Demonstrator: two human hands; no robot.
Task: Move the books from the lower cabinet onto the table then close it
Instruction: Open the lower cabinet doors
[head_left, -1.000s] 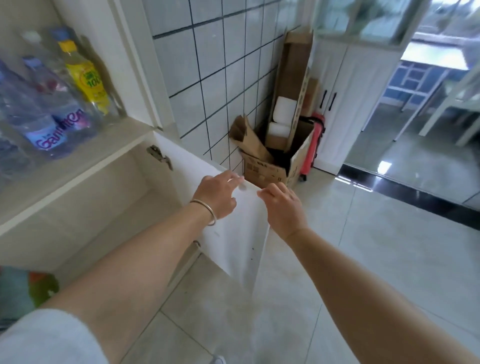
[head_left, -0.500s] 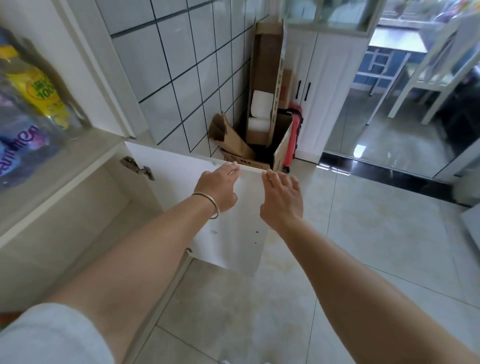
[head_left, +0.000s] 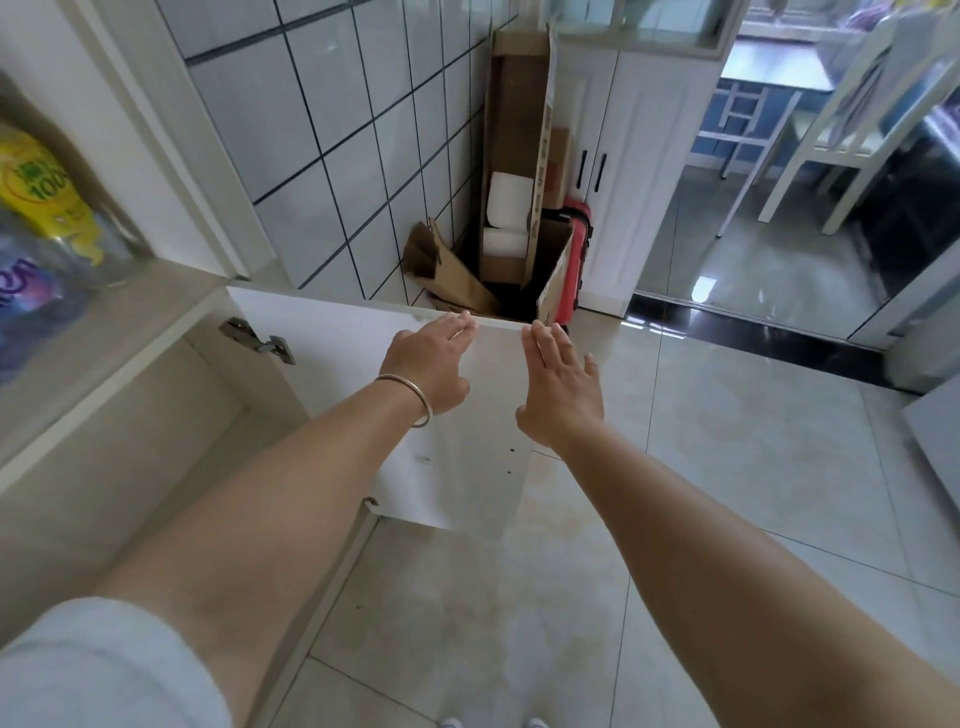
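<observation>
The lower cabinet (head_left: 156, 415) stands open at the left, and what I see of its inside holds no books. Its white door (head_left: 467, 467) swings out over the floor, hung on a metal hinge (head_left: 257, 338). My left hand (head_left: 431, 366), with a bangle on the wrist, lies flat on the door's inner face, fingertips at the top edge. My right hand (head_left: 561, 384) is flat and open against the door's free outer edge, fingers pointing up. Neither hand holds anything. No books are in view.
Bottles (head_left: 41, 208) stand on the shelf above the lower cabinet. Cardboard boxes (head_left: 514, 218) and a red suitcase (head_left: 571, 265) fill the corner by the tiled wall. A white cupboard (head_left: 634, 171) stands beyond them. A white chair (head_left: 852, 119) is at the far right. The tiled floor (head_left: 727, 467) spreads to the right.
Both hands have flattened out on the door's top corner, fingers now straight. The view has shifted right and the door has swung slightly further from the wall.
</observation>
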